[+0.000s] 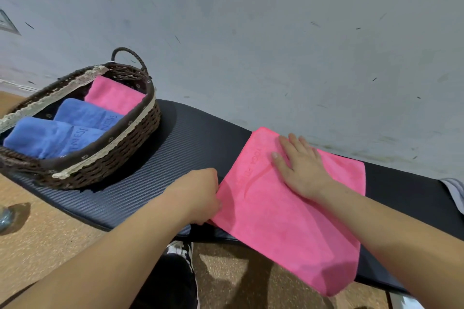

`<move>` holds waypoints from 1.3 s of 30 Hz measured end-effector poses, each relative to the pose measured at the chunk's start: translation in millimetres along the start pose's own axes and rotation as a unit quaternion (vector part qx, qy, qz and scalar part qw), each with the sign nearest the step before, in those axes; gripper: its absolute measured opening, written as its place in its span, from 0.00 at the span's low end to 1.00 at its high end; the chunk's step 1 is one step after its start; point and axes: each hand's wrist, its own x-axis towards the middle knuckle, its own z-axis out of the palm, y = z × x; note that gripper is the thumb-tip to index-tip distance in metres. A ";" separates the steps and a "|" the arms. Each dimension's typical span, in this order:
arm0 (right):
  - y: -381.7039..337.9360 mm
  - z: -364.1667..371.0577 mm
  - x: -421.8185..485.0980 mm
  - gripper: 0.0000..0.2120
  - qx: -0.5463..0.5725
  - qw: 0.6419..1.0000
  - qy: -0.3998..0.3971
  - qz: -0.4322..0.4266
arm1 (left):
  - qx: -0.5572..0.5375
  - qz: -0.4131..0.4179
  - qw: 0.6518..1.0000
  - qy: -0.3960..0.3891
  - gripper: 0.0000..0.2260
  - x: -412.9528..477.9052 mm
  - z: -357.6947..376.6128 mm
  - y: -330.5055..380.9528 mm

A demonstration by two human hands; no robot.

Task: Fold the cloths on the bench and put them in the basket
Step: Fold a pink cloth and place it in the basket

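On the bench (175,158), to the right of the basket (120,158), a pink cloth (288,221) lies spread flat. It is a soft, fleecy rectangle, and its long axis runs across the bench, from the wall (251,32) side toward the person. Its near end hangs over the front edge of the bench. A line of tone-on-tone lettering runs along the edge facing the basket; it seems to begin with "YOGA", though the rest is too blurred to read.

The left hand (198,195) is at that same basket-side edge, fingers curled in and pinching the fabric. The right hand (301,165) lies on top of the cloth, farther from the basket, palm down with the fingers straight and spread, pressing the far half flat.

The basket is oval, woven of dark brown wicker, with a looped handle at its far end and a dark fabric lining trimmed with cream lace folded over the rim. Inside it, two blue cloths (50,138) lie folded side by side at the near end, both with embossed lettering. A second pink cloth (113,94) lies folded at the far end.

The bench top is black padding with a fine ribbed texture. Below the basket's side of the bench is a speckled, cork-like floor (50,233), where a black-and-white shoe (180,251) shows. Far right of the basket, a bit of grey fabric (454,190) lies at the frame edge
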 end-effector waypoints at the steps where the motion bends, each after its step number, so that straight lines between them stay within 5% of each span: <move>1: 3.3 -1.9 -3.2 0.32 -0.005 1.000 0.013 0.004 | 0.027 -0.002 0.999 0.023 0.11 -2.0 -2.6 2.1; 6: 29.0 -9.1 -25.5 0.30 -0.070 0.996 -0.003 0.048 | 0.057 0.079 0.986 0.137 0.09 -13.3 1.3 32.2; 12: 68.2 -6.9 -55.8 0.32 -0.054 0.992 -0.054 0.100 | 0.169 0.106 0.976 -0.090 0.38 -24.7 41.6 75.9; 19: 74.6 -16.5 -99.0 0.43 -0.102 0.972 -0.100 0.185 | 0.199 0.136 0.970 -0.013 0.34 24.0 48.3 79.7; 25: 81.2 -40.6 -138.4 0.48 -0.078 0.941 -0.215 0.250 | 0.264 0.179 0.947 0.045 0.29 30.6 48.9 109.2; 31: 81.0 -36.3 -160.9 0.36 -0.094 0.975 -0.180 0.093 | 0.228 0.160 0.956 -0.089 0.37 -10.8 79.2 135.2; 39: 106.5 -11.5 -152.4 0.40 -0.055 0.985 -0.139 0.081 | 0.251 0.255 0.933 -0.036 0.39 39.2 72.3 114.5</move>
